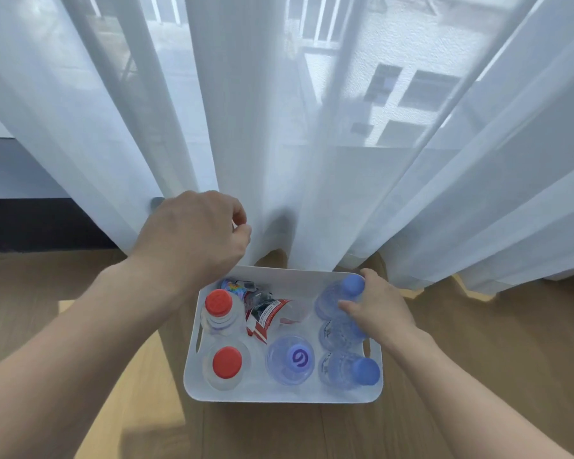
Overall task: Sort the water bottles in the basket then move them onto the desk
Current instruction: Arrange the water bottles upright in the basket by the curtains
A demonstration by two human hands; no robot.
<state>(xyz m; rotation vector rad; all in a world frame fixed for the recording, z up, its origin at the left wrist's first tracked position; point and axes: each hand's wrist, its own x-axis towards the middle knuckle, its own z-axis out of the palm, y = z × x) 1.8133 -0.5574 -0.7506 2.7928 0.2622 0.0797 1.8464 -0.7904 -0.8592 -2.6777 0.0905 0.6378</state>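
Head camera: a white basket [279, 400] sits on a wooden floor [478, 342] before sheer curtains [279, 127], holding upright water bottles [290, 359]. The right hand [378, 313] wraps its fingers [348, 308] round the blue-capped bottle [337, 294] in the basket's far right corner. The left hand [196, 233] hovers above, fingers clenched on nothing.

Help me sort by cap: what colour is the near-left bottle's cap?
The cap is red, shown best in the head view.

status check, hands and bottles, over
Left hand raised by curtain, fingers curled, hold unclear. Right hand grips far blue-capped bottle. Crumpled packaging clutters basket middle.
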